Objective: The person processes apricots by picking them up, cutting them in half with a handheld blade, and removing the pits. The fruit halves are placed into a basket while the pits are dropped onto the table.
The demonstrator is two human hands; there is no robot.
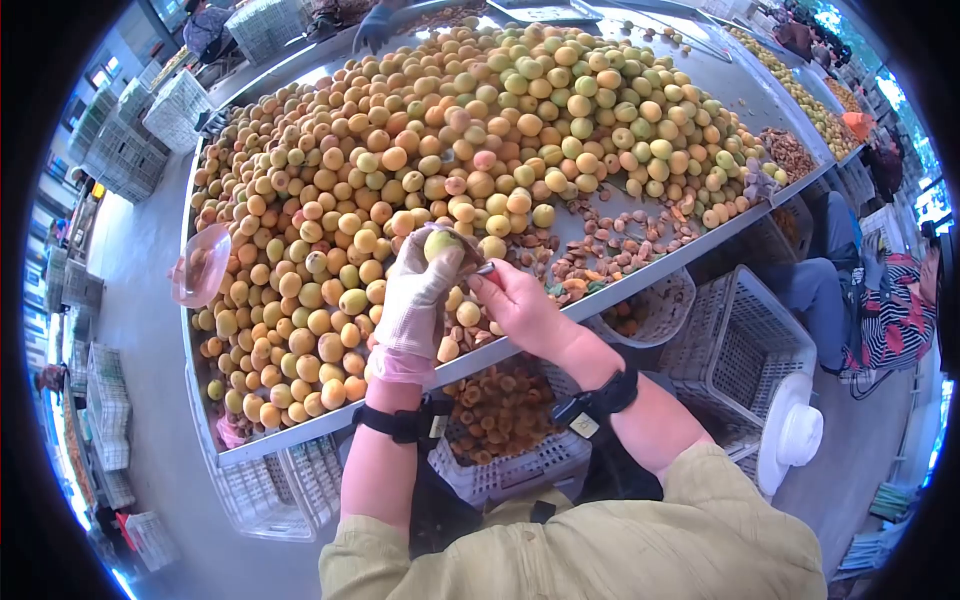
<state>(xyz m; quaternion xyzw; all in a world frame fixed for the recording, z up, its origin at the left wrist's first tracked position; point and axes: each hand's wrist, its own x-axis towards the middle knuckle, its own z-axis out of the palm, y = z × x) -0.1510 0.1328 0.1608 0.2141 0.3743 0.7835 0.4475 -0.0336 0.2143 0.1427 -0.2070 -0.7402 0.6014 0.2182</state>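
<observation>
My left hand point(415, 295), in a pale glove, is closed around a green-yellow apricot point(438, 243) above the front edge of the table. Close beside the fruit, my bare right hand point(520, 308) grips a small knife point(486, 268); only a short part of it shows between the fingers. Behind both hands spreads a large heap of apricots point(400, 150), orange to green. Brown apricot pits point(610, 240) lie scattered right of my hands. Below the table edge, a crate point(510, 472) in front of my lap contains split apricots point(500, 410).
A raised metal rim point(640, 283) borders the table. Under it are a round basket point(655, 315), a grey crate point(750, 340) and a white crate point(285, 490). A clear plastic scoop point(203, 265) rests at the left edge. Another person's gloved hand point(374, 28) is across the heap.
</observation>
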